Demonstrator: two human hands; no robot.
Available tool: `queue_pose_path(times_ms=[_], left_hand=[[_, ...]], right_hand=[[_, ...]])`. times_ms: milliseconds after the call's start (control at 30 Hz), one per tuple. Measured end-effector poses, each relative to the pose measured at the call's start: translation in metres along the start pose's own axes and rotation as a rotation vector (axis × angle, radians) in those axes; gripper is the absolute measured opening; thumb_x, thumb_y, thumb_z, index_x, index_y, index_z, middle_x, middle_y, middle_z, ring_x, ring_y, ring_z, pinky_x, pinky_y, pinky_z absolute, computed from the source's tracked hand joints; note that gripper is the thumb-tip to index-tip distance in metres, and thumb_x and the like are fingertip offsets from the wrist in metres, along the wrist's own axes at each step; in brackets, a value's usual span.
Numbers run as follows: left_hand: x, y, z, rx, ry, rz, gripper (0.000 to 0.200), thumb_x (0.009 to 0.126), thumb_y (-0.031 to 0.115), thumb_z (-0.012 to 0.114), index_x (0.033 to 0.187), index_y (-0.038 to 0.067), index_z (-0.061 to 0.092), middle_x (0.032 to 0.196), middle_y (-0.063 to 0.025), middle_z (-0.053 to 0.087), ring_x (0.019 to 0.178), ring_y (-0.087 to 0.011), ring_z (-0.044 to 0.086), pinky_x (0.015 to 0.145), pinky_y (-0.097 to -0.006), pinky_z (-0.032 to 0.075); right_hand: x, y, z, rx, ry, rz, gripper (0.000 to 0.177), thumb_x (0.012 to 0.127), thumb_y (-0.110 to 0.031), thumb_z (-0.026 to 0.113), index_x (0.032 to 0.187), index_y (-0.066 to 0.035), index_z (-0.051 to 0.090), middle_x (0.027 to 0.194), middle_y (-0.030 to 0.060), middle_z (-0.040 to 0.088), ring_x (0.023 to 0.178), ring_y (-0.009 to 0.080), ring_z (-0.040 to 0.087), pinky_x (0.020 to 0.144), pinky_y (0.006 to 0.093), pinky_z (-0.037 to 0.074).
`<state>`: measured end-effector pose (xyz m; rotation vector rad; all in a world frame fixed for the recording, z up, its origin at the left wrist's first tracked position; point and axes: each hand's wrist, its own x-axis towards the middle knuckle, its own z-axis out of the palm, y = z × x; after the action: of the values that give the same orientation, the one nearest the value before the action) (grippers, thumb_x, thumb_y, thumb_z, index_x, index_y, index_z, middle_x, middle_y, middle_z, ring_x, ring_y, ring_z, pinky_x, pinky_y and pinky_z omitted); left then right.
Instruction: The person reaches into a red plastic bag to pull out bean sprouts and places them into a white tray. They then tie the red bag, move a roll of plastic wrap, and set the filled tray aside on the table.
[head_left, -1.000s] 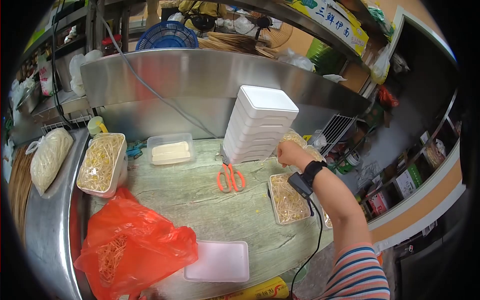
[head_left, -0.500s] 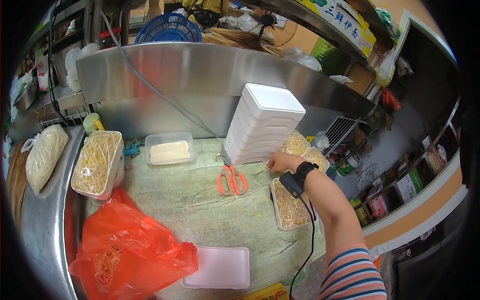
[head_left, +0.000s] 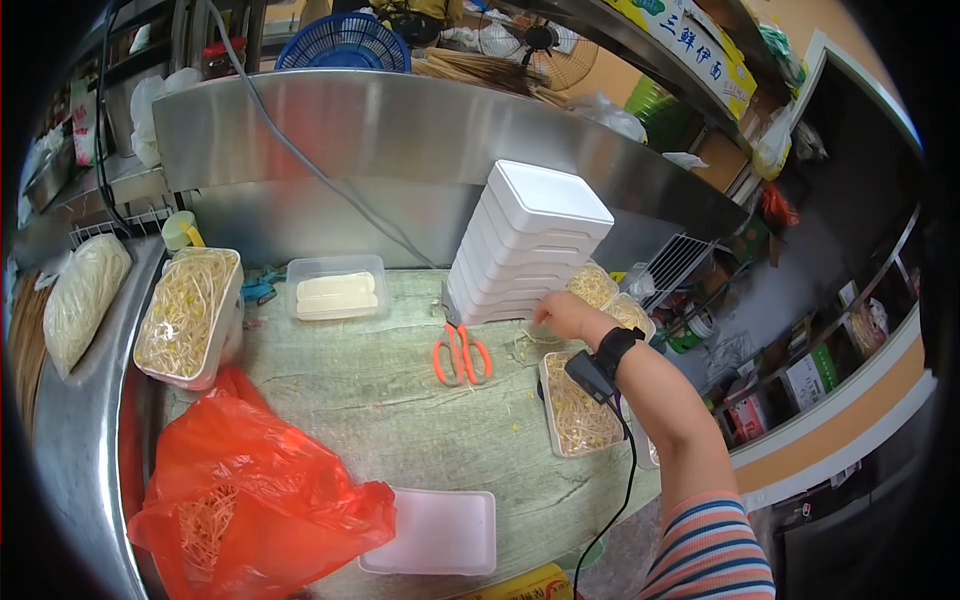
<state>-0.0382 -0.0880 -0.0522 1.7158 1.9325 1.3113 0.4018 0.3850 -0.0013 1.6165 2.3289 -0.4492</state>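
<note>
My right hand (head_left: 563, 314) is at the right foot of a stack of white plastic trays (head_left: 525, 245), its fingers curled downward and pressed together. Whatever they may pinch is too small to make out; a few thin sprout strands lie on the board just below the fingertips. Beneath my wrist is a white tray of bean sprouts (head_left: 583, 405). Behind the hand stand more sprout-filled tubs (head_left: 592, 286). Orange-handled scissors (head_left: 462, 355) lie left of the hand, blades against the stack. My left hand is out of view.
A red plastic bag (head_left: 260, 480) with sprouts inside fills the near left, beside an upturned-looking pale tray (head_left: 430, 532). At the left are a wrapped sprout tray (head_left: 188, 315) and a clear tub (head_left: 336, 287). A steel panel (head_left: 330, 130) bounds the back.
My right hand has shifted slightly up and right along the stack's foot, and the forearm has moved right. The whole view has tilted a little. The other things stay put.
</note>
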Motion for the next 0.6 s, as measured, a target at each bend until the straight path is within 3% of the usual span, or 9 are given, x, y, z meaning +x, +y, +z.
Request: queue_pose_path(times_ms=[33,267,333,400,467,500,600], left_hand=[[-0.002,-0.003,0.000,-0.019,-0.009,-0.013,0.022,0.094,-0.001,0.055,0.115,0.001,0.055,0.122,-0.0186,0.046,0.111,-0.0318,0.057,0.098,-0.0450,0.050],[0.001,0.004,-0.003,-0.005,-0.030,-0.050,0.021,0.093,-0.003,0.053,0.113,0.001,0.057,0.123,-0.0178,0.046,0.113,-0.0332,0.058,0.098,-0.0435,0.050],[0.001,0.004,-0.003,-0.017,-0.032,-0.054,0.021,0.093,-0.004,0.052,0.113,0.000,0.058,0.123,-0.0177,0.046,0.114,-0.0333,0.057,0.098,-0.0434,0.051],[0.000,0.003,-0.001,-0.033,-0.028,-0.062,0.021,0.093,-0.004,0.052,0.113,0.000,0.058,0.124,-0.0175,0.046,0.114,-0.0334,0.057,0.098,-0.0433,0.051],[-0.001,0.001,-0.001,-0.058,-0.027,-0.069,0.021,0.092,-0.004,0.053,0.112,0.000,0.058,0.123,-0.0175,0.046,0.115,-0.0335,0.057,0.098,-0.0431,0.051],[-0.001,0.001,-0.001,-0.060,-0.029,-0.071,0.021,0.092,-0.004,0.053,0.112,0.000,0.058,0.123,-0.0175,0.046,0.115,-0.0335,0.057,0.098,-0.0431,0.051],[0.000,0.002,-0.002,-0.046,-0.043,-0.068,0.021,0.093,-0.003,0.053,0.112,0.000,0.058,0.123,-0.0175,0.046,0.115,-0.0337,0.057,0.097,-0.0434,0.051]], right_hand=[[0.000,0.002,0.001,-0.107,0.134,-0.005,0.040,0.080,-0.003,0.055,0.118,-0.010,0.066,0.114,0.0170,0.067,0.099,0.0356,0.064,0.088,0.0413,0.051],[-0.003,-0.031,0.014,-0.124,0.138,-0.015,0.040,0.078,0.000,0.057,0.115,-0.008,0.069,0.113,0.0184,0.067,0.105,0.0351,0.064,0.089,0.0414,0.051],[0.009,-0.022,0.010,-0.185,-0.072,0.014,0.040,0.076,0.000,0.058,0.115,-0.008,0.068,0.116,0.0178,0.066,0.107,0.0345,0.064,0.090,0.0410,0.051],[0.006,-0.013,0.005,-0.172,-0.119,-0.040,0.037,0.076,-0.003,0.056,0.111,-0.008,0.068,0.108,0.0165,0.068,0.100,0.0333,0.065,0.086,0.0403,0.051],[-0.004,-0.007,0.003,-0.056,0.065,-0.110,0.035,0.075,-0.003,0.059,0.109,-0.006,0.069,0.106,0.0155,0.069,0.097,0.0321,0.065,0.085,0.0394,0.052],[-0.008,-0.007,0.002,-0.057,0.062,-0.107,0.035,0.075,-0.003,0.059,0.109,-0.006,0.069,0.106,0.0155,0.069,0.097,0.0321,0.065,0.085,0.0394,0.052],[-0.020,-0.008,-0.007,-0.096,0.100,-0.033,0.049,0.069,-0.016,0.076,0.116,-0.009,0.064,0.103,0.0160,0.068,0.096,0.0319,0.065,0.083,0.0395,0.052]])
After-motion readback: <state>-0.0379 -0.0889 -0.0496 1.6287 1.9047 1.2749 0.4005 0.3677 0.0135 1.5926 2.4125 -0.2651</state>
